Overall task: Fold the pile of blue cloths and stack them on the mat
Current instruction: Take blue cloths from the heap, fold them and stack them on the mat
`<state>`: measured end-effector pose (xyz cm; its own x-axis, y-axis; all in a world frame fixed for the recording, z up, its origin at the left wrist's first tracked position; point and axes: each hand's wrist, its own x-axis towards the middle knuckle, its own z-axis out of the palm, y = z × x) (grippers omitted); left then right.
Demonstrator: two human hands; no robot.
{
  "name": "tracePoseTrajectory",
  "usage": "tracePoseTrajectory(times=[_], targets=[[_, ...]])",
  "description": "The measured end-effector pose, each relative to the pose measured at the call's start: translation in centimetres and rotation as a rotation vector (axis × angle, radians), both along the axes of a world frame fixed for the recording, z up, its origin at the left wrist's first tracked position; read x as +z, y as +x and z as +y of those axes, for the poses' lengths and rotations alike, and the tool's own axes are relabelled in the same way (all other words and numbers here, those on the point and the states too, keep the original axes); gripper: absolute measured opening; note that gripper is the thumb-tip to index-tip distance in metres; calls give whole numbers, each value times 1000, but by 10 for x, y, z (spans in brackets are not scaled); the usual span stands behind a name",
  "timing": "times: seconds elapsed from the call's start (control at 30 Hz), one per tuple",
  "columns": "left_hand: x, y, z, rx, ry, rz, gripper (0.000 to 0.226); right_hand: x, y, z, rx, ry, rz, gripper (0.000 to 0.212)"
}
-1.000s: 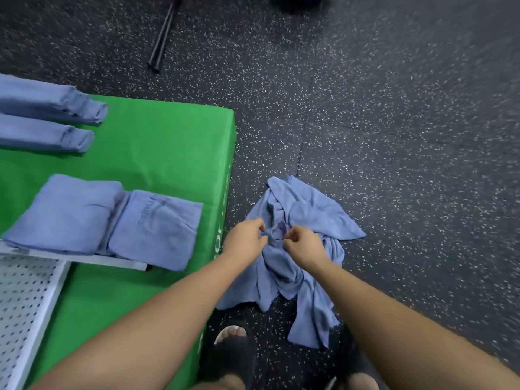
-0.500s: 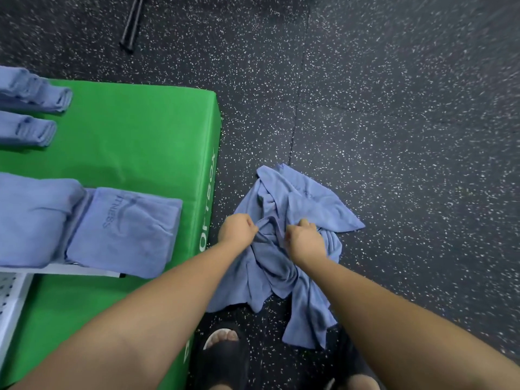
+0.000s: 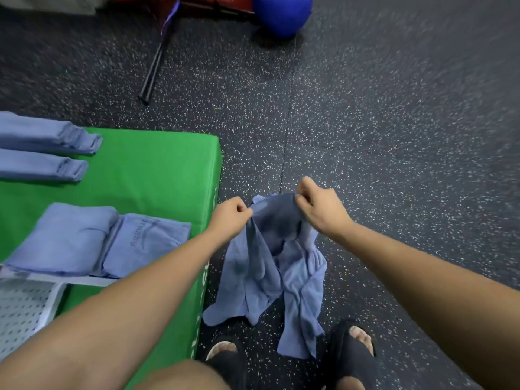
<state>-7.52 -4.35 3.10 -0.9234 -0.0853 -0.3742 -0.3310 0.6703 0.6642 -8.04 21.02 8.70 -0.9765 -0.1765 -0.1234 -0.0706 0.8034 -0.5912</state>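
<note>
Fingers (image 3: 241, 207) of the left hand (image 3: 229, 218) curl and pinch the top edge of a blue cloth (image 3: 267, 266). The right hand (image 3: 322, 209) pinches the same edge a little apart. The cloth hangs crumpled from both hands down to the speckled floor (image 3: 394, 136), near two black sandals (image 3: 225, 358) and just beside the green mat (image 3: 157, 170). Folded blue cloths (image 3: 70, 240) lie on the mat, some resting partly on a white perforated tray (image 3: 25, 308). A blue ball (image 3: 281, 12) sits far off.
</note>
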Motion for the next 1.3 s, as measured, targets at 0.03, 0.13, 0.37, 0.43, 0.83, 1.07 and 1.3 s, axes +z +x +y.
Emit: tracePoseTrajectory(times=[0.03, 0.13, 0.37, 0.43, 0.83, 1.07, 1.3], targets=[[16, -3, 0, 0, 3, 32, 14, 20, -1, 1, 7, -13, 34, 13], [66, -7, 1, -2, 11, 130, 16, 79, -2, 2, 15, -49, 118, 13], [174, 3, -2, -31, 12, 261, 7, 197, 11, -4, -126, -193, 191, 9], [205, 11, 1, -56, 48, 292, 1, 222, 17, -7, -221, -289, 177, 7], [330, 89, 62, -288, 226, 347, 20, 303, 75, -8, -458, -798, 3, 12], [328, 118, 81, -254, 211, 343, 14, 332, 109, 8, -452, -1160, -136, 23], [347, 120, 96, -50, 553, 351, 9, 306, 138, 25, -263, -999, -242, 24]])
